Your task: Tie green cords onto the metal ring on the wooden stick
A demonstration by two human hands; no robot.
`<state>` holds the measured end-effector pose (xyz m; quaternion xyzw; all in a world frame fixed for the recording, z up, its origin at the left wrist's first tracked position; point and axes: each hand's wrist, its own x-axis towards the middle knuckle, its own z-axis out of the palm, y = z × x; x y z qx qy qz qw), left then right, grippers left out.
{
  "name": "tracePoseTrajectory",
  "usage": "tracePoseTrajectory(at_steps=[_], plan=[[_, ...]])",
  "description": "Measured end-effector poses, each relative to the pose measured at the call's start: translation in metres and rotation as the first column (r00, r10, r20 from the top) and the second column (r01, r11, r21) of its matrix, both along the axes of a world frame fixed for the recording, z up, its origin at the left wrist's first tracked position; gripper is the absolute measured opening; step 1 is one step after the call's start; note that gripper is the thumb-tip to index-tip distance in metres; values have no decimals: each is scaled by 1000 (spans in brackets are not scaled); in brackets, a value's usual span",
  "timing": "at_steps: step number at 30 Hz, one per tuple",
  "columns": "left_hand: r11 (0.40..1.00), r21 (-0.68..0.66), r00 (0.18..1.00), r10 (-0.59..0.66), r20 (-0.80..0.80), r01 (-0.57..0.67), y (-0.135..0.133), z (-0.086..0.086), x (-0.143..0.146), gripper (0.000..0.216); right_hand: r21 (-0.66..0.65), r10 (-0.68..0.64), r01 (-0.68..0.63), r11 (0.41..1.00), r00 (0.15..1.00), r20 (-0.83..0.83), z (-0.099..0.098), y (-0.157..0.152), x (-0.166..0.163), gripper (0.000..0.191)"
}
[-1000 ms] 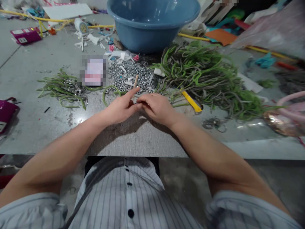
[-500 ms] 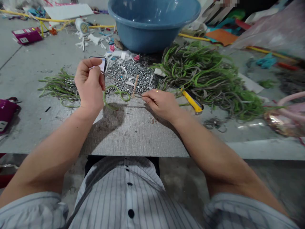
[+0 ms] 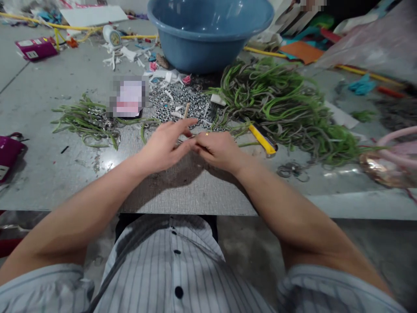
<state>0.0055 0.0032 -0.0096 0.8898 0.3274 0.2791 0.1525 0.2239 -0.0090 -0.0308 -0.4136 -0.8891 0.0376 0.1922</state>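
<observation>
My right hand (image 3: 216,148) is closed in a pinch near the table's front, its fingertips around a thin cord that they mostly hide. Right beside it is my left hand (image 3: 169,145), index finger stretched out and thumb apart from it, the thumb tip meeting the right fingertips. A green cord (image 3: 142,134) comes out behind the left hand. Just beyond both hands lies a spread of small shiny metal pieces (image 3: 182,98), with a thin wooden stick (image 3: 186,110) standing up among them. A bundle of green cords (image 3: 86,119) lies to the left.
A blue basin (image 3: 208,48) stands at the back. A large heap of green and grey cords (image 3: 273,95) lies at right, with a yellow utility knife (image 3: 263,139) before it. A phone (image 3: 130,98) lies at left, and purple boxes (image 3: 37,48) sit farther left.
My left hand has come down and right, from the phone to my right hand, and its fingers have opened from a pinch. The phone is now uncovered. My right hand has barely moved.
</observation>
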Motion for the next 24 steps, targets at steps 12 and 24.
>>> tracePoseTrajectory(at_steps=[12, 24], plan=[[974, -64, 958, 199, -208, -216, 4, 9, 0, 30, -26, -135, 132, 991, 980, -147, -9, 17, 18, 70], [949, -101, 946, 307, 100, -297, 13, 13, -8, 32, 8, -722, 724, 690, 689, -64, -7, 48, 76, 38]])
